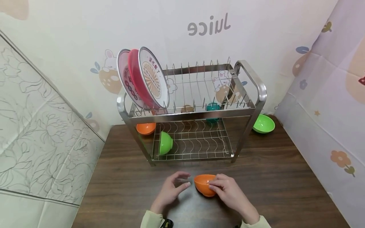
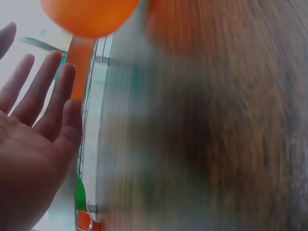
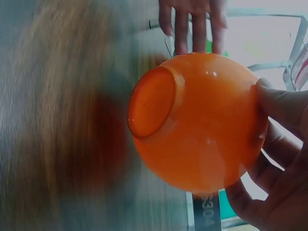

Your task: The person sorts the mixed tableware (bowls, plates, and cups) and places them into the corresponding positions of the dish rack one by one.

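Note:
An orange bowl (image 1: pixel 203 183) is held by its right side in my right hand (image 1: pixel 228 191), the thumb on one face and the fingers on the other. In the right wrist view the bowl (image 3: pixel 207 125) is tipped, its round foot turned toward the table. To the left of the bowl, my left hand (image 1: pixel 172 189) has its fingers loosely bent and spread, with nothing in it. The left wrist view shows that palm (image 2: pixel 29 144) beside the lower part of the bowl (image 2: pixel 91 14). Beyond both hands stands a two-tier metal dish rack (image 1: pixel 194 117).
Several plates (image 1: pixel 154 79) lean upright at the rack's upper left. A green bowl (image 1: pixel 165 143) stands on edge in the lower tier. Behind the rack are an orange bowl (image 1: pixel 146 128), a teal bowl (image 1: pixel 213 110) and a brown one (image 1: pixel 187 109). Another green bowl (image 1: pixel 263 123) sits right.

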`<act>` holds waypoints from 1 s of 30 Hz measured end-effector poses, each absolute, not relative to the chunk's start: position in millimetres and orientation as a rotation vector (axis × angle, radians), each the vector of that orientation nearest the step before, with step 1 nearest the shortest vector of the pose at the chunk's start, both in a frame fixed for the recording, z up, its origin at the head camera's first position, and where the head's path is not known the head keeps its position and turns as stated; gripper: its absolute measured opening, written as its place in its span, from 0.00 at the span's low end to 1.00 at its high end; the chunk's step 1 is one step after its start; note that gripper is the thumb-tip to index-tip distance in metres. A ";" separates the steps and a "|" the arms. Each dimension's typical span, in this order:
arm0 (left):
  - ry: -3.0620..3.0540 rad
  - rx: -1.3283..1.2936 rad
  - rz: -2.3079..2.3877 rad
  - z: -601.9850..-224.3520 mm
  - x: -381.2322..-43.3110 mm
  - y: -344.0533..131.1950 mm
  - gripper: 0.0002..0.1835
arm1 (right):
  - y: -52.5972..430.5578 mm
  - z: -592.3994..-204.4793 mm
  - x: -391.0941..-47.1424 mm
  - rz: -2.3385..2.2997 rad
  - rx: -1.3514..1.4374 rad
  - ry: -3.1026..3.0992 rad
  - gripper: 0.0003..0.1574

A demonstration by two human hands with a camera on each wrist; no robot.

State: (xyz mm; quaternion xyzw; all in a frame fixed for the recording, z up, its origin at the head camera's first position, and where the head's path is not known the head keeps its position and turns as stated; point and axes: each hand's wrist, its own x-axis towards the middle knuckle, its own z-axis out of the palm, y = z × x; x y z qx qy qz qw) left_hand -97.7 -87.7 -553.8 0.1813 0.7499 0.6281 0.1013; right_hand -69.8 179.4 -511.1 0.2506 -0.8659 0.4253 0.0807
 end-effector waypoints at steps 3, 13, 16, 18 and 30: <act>2.260 0.591 1.787 -553.6 -96.8 -85.4 0.18 | 173.8 -511.2 -70.4 1.258 0.812 -2.561 0.09; 2.277 0.831 1.645 -543.9 -92.9 -77.9 0.08 | 170.7 -509.3 -77.0 1.319 1.014 -2.434 0.06; 2.263 0.874 1.625 -542.5 -92.1 -76.2 0.08 | 172.1 -510.7 -77.9 1.366 1.025 -2.451 0.05; 2.256 0.875 1.624 -541.8 -91.7 -75.5 0.07 | 172.4 -512.2 -77.6 1.397 0.991 -2.482 0.04; 2.278 0.774 1.664 -531.5 -89.1 -73.8 0.04 | 167.0 -513.2 -74.3 1.386 0.701 -2.596 0.05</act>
